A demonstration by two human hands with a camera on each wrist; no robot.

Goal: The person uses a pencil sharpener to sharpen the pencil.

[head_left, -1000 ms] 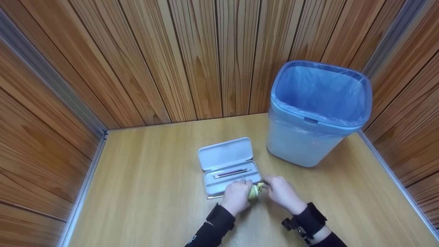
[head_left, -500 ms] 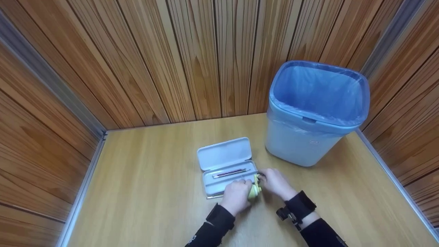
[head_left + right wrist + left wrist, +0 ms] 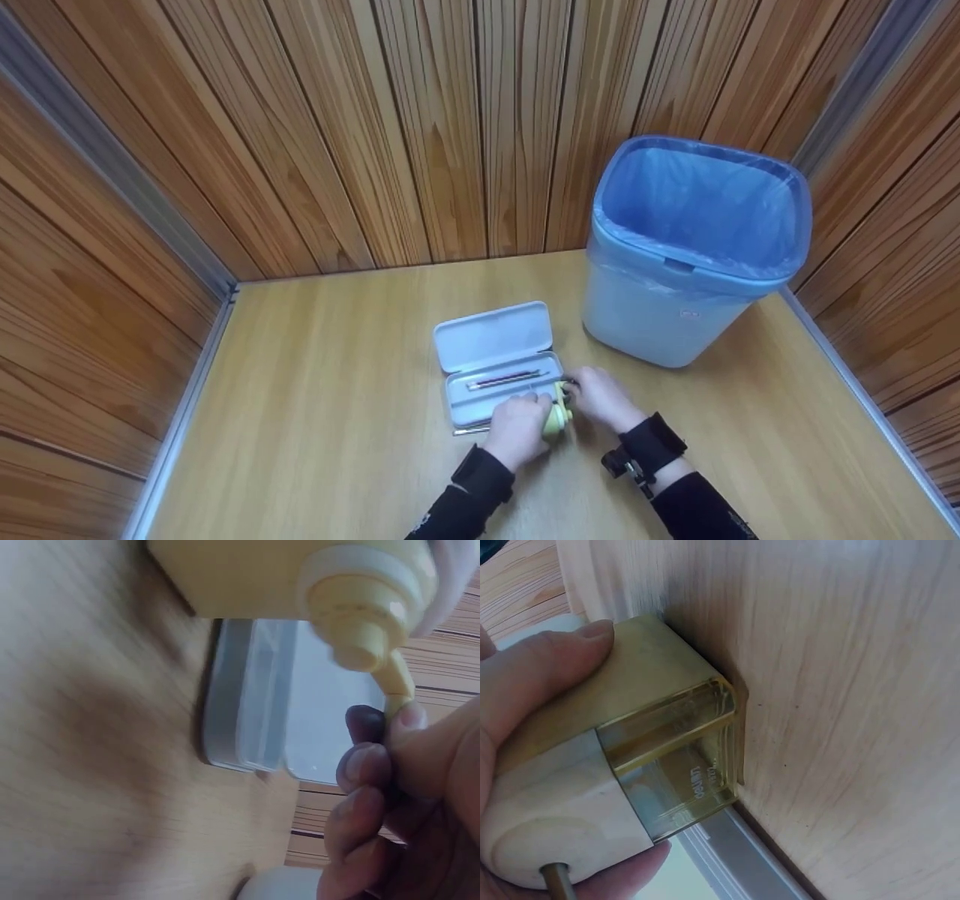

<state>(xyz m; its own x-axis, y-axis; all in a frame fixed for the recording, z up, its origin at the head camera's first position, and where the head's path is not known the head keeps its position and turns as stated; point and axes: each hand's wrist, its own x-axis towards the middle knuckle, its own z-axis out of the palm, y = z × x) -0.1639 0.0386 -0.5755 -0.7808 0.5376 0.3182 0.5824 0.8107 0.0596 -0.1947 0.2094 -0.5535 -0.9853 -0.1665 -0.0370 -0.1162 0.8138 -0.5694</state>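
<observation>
A yellow crank pencil sharpener [image 3: 556, 423] stands on the table at the near right corner of a pencil case. My left hand [image 3: 517, 431] grips its body, with the thumb [image 3: 562, 656] on one side. A pencil [image 3: 557, 881] sticks into the hole of the sharpener's front; its far end [image 3: 469, 431] shows left of that hand in the head view. My right hand [image 3: 604, 397] pinches the dark knob [image 3: 365, 724] at the end of the yellow crank arm [image 3: 397, 679]. The sharpener's clear drawer [image 3: 679, 765] faces the left wrist view. The pencil's tip is hidden inside.
The open pale pencil case [image 3: 491, 341] holds at least one dark slim pencil [image 3: 504, 379]. At the back right stands a bin [image 3: 645, 315] lined with a blue bag. Wood-panelled walls [image 3: 420, 150] enclose the table on the back and both sides.
My right hand has moved up and slightly left in the head view, turning the crank so its arm points away from me. My left hand keeps the sharpener in place.
</observation>
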